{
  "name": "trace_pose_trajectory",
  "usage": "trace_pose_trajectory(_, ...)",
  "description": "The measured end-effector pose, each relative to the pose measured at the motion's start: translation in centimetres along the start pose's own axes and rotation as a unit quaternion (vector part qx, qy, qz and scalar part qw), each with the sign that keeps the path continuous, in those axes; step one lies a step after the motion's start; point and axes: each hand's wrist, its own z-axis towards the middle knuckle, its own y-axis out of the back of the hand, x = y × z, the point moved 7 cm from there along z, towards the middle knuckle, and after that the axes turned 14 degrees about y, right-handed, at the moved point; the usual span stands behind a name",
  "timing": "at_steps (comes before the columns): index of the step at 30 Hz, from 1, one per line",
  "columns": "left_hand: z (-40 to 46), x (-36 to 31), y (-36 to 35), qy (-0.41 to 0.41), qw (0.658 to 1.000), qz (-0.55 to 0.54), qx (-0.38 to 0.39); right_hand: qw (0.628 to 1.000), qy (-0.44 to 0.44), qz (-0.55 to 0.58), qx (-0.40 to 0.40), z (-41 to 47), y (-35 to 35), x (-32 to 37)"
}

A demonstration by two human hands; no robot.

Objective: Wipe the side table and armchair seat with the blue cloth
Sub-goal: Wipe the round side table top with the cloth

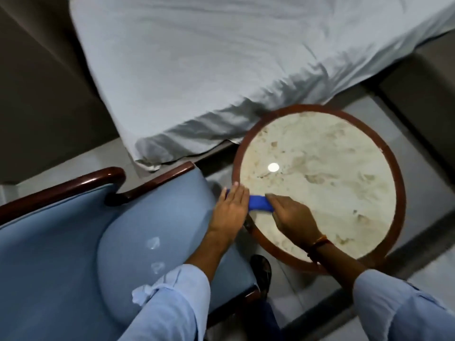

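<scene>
The blue cloth (260,203) is bunched into a short roll at the near left edge of the round side table (394,168), which has a pale marble top inside a brown wooden rim. My left hand (231,210) lies flat over the cloth's left end, by the table rim. My right hand (293,217) holds the cloth's right end on the marble. The armchair seat (152,232) is a light blue cushion at lower left, with two pale marks on it.
A bed with a white sheet (221,70) fills the top, its corner close to the table and the chair. The armchair's dark wooden armrest (73,185) curves at left. My shoe (261,269) stands on the grey floor between chair and table.
</scene>
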Motion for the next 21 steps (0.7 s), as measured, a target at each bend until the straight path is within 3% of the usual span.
trace_pose_trajectory(3,4.8,-2.0,-1.0,-0.012,0.999,-0.002,-0.041,0.998,-0.017,-0.055,-0.009,-1.4,-2.5,-2.8)
trace_pose_trajectory(5,6.4,-2.1,-2.7,-0.022,0.999,0.011,-0.024,0.998,-0.016,-0.061,0.023,-2.0,-5.0,-2.5)
trace_pose_trajectory(9,6.7,1.1,-6.2,-0.008,0.998,0.042,0.039,0.981,-0.043,-0.012,0.189,-3.0,-11.8,0.2)
trace_pose_trajectory(14,3.7,10.2,-3.3,0.116,0.991,0.044,-0.042,0.998,-0.041,0.026,0.043,-0.5,-12.1,-1.1)
trace_pose_trajectory(17,1.7,16.9,1.9,0.223,0.965,0.048,-0.129,0.996,0.010,0.005,0.085,2.2,-13.7,-2.9)
trace_pose_trajectory(21,-1.6,25.9,6.6,0.372,0.905,0.039,-0.203,0.992,-0.004,-0.002,0.128,5.4,-15.2,-4.6)
